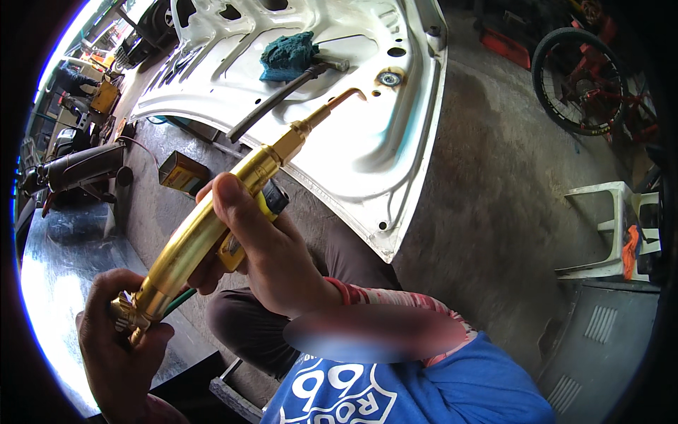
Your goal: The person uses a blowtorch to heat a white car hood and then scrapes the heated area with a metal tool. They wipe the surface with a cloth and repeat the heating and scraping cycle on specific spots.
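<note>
Brass torch (pixel 189 244) slants left of centre, right hand (pixel 265 258) closed round barrel (pixel 171 270), yellow object (pixel 232 254) against it, left hand (pixel 116 353) curled about knob (pixel 123 311) lower left, white panel (pixel 346 152) upper centre.

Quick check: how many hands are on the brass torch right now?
2. The left hand has its fingers around the knobbed rear end of the brass torch; the right hand grips its body farther forward. No other hand shows on it.
</note>
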`<state>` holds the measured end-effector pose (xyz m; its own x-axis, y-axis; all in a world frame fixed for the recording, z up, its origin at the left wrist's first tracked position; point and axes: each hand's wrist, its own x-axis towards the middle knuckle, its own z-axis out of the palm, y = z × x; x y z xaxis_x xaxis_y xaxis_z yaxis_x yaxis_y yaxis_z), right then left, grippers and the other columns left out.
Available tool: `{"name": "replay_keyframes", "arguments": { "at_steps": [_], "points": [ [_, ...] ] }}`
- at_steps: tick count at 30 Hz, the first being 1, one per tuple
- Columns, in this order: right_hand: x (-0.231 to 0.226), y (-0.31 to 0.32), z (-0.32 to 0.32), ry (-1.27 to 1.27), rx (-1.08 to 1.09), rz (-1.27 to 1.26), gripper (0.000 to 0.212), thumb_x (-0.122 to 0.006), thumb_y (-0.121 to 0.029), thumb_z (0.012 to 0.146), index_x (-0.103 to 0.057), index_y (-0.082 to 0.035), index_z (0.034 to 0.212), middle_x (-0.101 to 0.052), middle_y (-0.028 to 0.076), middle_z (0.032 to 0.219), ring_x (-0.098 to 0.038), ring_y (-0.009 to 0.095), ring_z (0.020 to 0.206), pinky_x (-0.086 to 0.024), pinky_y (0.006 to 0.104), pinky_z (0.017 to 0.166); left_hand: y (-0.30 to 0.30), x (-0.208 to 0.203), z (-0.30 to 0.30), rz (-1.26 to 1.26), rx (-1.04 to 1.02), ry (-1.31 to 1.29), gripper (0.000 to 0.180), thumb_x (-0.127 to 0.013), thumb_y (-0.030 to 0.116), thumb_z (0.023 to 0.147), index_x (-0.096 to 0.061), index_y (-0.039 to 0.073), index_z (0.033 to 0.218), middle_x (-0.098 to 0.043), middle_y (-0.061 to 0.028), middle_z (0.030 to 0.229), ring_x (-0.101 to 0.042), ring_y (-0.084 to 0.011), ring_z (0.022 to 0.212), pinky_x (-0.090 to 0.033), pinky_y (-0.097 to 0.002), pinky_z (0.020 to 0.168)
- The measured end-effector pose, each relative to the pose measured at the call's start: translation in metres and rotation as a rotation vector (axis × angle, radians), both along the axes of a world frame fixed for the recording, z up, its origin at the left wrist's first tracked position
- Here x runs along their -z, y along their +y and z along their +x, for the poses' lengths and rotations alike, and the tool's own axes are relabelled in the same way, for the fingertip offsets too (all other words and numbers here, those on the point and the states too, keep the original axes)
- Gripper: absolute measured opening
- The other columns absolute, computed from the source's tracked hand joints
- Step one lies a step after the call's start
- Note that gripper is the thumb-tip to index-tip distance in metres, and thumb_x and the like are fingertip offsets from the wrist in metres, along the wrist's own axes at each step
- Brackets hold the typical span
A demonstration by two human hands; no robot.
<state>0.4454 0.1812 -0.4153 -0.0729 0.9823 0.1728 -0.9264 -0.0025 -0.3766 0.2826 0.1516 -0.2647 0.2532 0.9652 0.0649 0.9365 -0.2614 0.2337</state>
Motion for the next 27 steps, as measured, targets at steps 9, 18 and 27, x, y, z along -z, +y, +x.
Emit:
{"name": "replay_keyframes", "arguments": {
  "at_steps": [9,18,27],
  "points": [
    [0.0,0.006,-0.005,0.03,0.02,-0.074,0.044,-0.047,-0.05,0.105,-0.054,-0.008,0.114,-0.067,0.009,0.081,-0.071,0.02,0.064,-0.059,0.0321,0.054,0.011,-0.002,0.005,-0.072,-0.004,-0.19,0.053,-0.077,0.003,0.063,-0.058,0.003,0.112,-0.059,-0.004,0.08,-0.058,-0.0098,0.064,-0.046,-0.024,0.058],
    [-0.002,0.01,-0.003,0.044,0.032,-0.066,0.046,-0.046,-0.05,0.105,-0.054,-0.006,0.116,-0.068,0.012,0.08,-0.071,0.02,0.064,-0.059,0.033,0.054,0.018,-0.005,0.003,-0.099,-0.006,-0.199,0.056,-0.079,0.004,0.062,-0.058,0.004,0.114,-0.059,-0.005,0.087,-0.058,-0.0109,0.069,-0.048,-0.0259,0.062],
    [-0.001,0.014,-0.005,0.031,0.038,-0.059,0.048,-0.043,-0.052,0.106,-0.053,-0.006,0.115,-0.069,0.012,0.08,-0.071,0.02,0.065,-0.059,0.0327,0.055,0.018,-0.013,0.008,-0.122,-0.043,-0.146,0.06,-0.078,0.002,0.063,-0.058,0.004,0.119,-0.056,-0.0044,0.094,-0.056,-0.0104,0.077,-0.048,-0.0257,0.067]
  ]
}}
